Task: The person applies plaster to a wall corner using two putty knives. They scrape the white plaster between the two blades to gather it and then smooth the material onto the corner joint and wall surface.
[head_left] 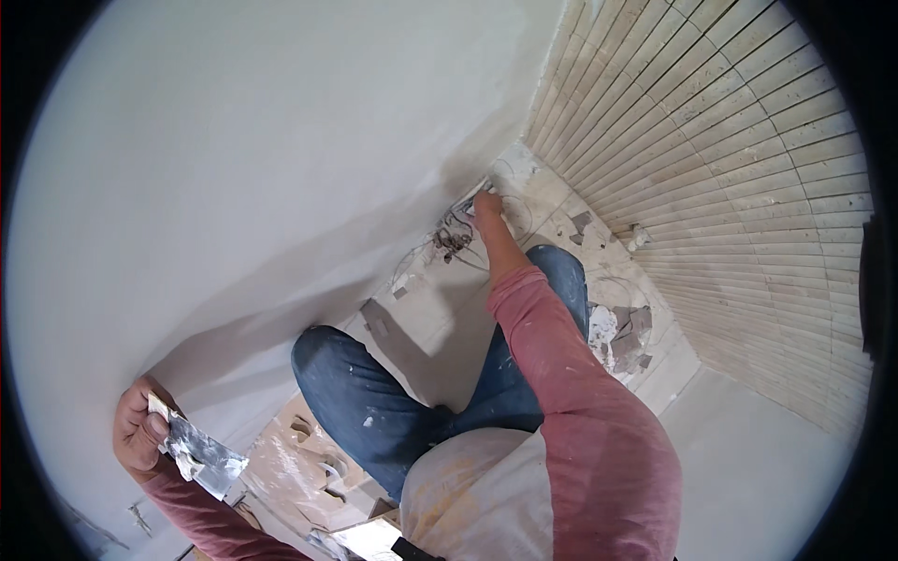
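Observation:
My left hand is closed around a putty knife, held out at the lower left beside the pale wall. White filler is smeared on its wide metal blade. My right arm stretches forward to the foot of the wall, close to the corner. There my right hand has its fingers curled at a small light-coloured thing against the wall; what it is I cannot make out. A tangle of dark cables lies just beside that hand.
A ribbed cream panel wall rises on the right. Grey scraps and white filler lie by its base, and a valve-like fitting sticks out of it. Brown sheeting with tape rolls lies left of my bent knees.

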A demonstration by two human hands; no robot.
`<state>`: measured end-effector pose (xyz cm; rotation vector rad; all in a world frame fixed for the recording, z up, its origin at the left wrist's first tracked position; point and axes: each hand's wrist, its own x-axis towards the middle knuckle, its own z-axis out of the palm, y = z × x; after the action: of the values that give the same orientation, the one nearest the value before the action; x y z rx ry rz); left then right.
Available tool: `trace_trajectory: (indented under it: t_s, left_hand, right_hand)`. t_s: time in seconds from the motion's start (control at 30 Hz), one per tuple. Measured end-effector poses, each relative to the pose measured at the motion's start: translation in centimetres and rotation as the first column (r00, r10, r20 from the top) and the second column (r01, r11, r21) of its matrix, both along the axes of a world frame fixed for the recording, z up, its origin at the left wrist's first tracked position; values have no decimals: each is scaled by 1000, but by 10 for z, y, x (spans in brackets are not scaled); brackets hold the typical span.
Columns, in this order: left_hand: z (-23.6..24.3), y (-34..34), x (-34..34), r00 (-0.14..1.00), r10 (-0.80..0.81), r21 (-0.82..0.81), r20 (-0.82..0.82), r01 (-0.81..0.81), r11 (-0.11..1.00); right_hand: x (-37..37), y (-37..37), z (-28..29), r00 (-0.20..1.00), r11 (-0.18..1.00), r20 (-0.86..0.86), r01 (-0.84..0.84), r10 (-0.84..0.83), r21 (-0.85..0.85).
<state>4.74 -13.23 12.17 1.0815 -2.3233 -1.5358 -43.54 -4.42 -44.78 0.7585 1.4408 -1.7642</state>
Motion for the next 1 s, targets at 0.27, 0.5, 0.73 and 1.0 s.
trace_trajectory:
  t_s: [0.27, 0.5, 0.73, 1.0]
  left_hand:
    - [1, 3, 0, 999, 28, 11, 18, -28, 1000]
    - [0, 3, -2, 1000, 10, -11, -12, -10, 1000]
    - [0, 0, -1, 1000, -6, -23, 8, 6, 1000]
    - [-1, -4, 0, 998, -56, -72, 18, 57, 996]
  right_hand:
    - [-14, -7, 10, 978, 977, 4, -210, 210, 29]
    - [7, -15, 54, 948, 989, -289, 108, -134, -106]
    - [124, -11, 185, 287, 975, -942, 79, 175, 206]
    - [95, 19, 86, 773, 957, -621, 65, 130, 282]
